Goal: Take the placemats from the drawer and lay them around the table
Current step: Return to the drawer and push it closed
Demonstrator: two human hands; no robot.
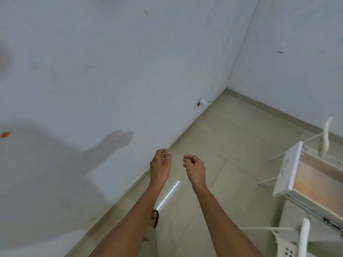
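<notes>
My left hand [160, 166] and my right hand [194, 167] are held out in front of me over the tiled floor, side by side and a little apart. Their fingers hang loosely curled and hold nothing. At the right edge an open drawer [289, 169] with a white front and a wooden inside juts out; what lies inside it is not visible from here. No placemat shows in view.
A white wall [111, 71] fills the left, meeting another wall at a corner [225, 88]. White chair parts [304, 238] and thin white legs [278, 156] stand near the drawer. My sandalled foot [155, 217] is below on the beige floor.
</notes>
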